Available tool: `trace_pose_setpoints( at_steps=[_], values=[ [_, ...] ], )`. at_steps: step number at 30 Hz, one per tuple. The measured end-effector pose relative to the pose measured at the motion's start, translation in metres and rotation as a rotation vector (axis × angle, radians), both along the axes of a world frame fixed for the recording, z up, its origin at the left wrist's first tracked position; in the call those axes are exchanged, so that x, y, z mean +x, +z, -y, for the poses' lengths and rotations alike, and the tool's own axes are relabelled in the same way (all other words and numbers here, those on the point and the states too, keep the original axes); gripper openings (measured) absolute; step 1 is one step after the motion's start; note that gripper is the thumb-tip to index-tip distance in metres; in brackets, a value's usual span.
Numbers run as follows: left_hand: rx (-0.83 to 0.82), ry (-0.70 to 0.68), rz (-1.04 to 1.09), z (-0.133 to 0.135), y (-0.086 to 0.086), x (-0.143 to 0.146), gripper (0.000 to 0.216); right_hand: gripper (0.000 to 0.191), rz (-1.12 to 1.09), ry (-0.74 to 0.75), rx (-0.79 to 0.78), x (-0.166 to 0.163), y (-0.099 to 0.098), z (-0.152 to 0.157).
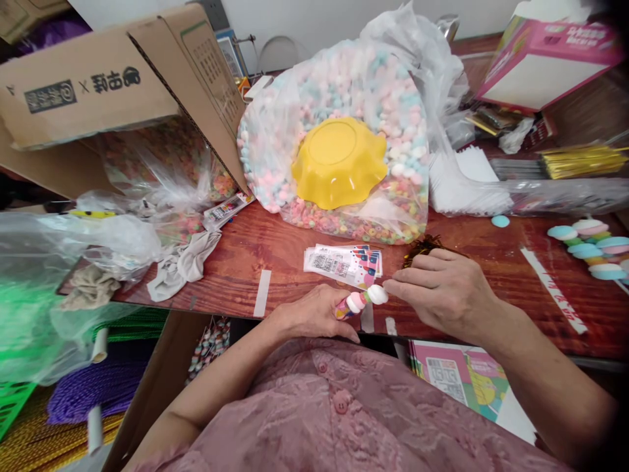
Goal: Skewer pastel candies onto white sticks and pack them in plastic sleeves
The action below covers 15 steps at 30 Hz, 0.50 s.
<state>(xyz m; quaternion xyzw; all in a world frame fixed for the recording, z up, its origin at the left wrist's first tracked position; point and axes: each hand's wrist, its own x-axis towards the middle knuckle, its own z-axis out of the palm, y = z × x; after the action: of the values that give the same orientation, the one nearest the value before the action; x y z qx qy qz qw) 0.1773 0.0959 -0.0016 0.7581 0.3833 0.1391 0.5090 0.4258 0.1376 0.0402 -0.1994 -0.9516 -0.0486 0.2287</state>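
My left hand (322,311) is closed around a candy skewer (358,303) near the table's front edge. White and pink marshmallows and a bit of green show on it, above a colourful printed part in my grip. My right hand (445,288) is just right of the skewer's white tip, its fingers bent and held together. Whatever its fingertips pinch is hidden. Behind those fingers a tuft of dark gold tinsel (423,248) shows. A small stack of printed labels (339,262) lies on the table beyond my left hand.
A yellow scalloped bowl (339,160) lies upside down on a large bag of marshmallows and candy rings (265,144). An open cardboard box (93,78) stands left. Finished-looking marshmallow skewers (597,249) lie right, below gold twist ties (582,162) and white sticks or papers (462,180).
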Motion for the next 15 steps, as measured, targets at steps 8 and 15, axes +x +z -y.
trace_pose_setpoints(
  at_steps=[8, 15],
  values=[
    [-0.018, -0.006, -0.018, 0.001, -0.002, 0.001, 0.031, 0.022, -0.033, -0.005, -0.006, 0.009, -0.001, 0.005],
    [-0.077, 0.102, 0.003, 0.001, -0.001, 0.008, 0.037, 0.019, -0.006, -0.003, 0.043, -0.008, -0.003, 0.022]
  ],
)
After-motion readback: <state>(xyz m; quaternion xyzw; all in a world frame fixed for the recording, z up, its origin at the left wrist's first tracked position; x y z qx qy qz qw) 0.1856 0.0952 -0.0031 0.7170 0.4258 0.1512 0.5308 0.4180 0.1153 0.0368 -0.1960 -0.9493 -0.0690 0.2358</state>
